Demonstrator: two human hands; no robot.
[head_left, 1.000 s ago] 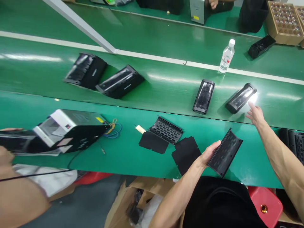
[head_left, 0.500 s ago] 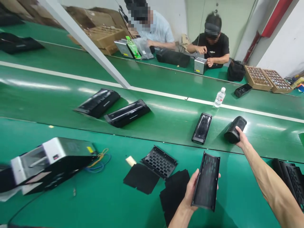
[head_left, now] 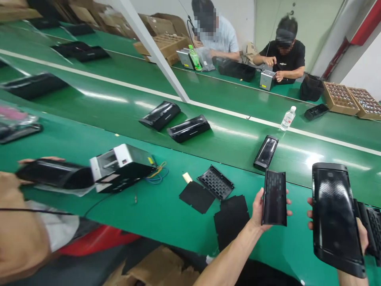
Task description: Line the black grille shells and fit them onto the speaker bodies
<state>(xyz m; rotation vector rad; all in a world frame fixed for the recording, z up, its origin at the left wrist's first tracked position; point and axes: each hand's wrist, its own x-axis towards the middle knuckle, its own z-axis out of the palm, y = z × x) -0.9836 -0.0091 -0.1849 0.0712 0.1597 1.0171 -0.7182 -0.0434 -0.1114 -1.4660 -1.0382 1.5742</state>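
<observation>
In my left hand (head_left: 258,208) is a black curved panel (head_left: 274,198) with slotted holes, hollow side toward me, held upright above the table. My right hand (head_left: 363,236) grips a glossy black speaker housing (head_left: 336,218) from behind, its long smooth face toward me. Fingertips show at the housing's left edge. To the left of my left hand, a perforated black grille (head_left: 216,183) lies on the green table beside thin black sheets (head_left: 197,197). More black sheets (head_left: 232,220) lie nearer the table's front edge. Partly behind the housing are stacked perforated panels (head_left: 374,230).
Beyond the table runs a green conveyor with several black housings (head_left: 189,129) and a water bottle (head_left: 288,118). A grey-and-black machine (head_left: 125,169) stands left, where a co-worker's hands hold another housing (head_left: 56,173). Two people sit across. A white post (head_left: 157,51) slants over the belt.
My right hand has lifted the speaker housing off the conveyor and brought it close, turning its glossy face toward me. The view has swung left, revealing a neighbouring co-worker. My left hand still holds the panel.
</observation>
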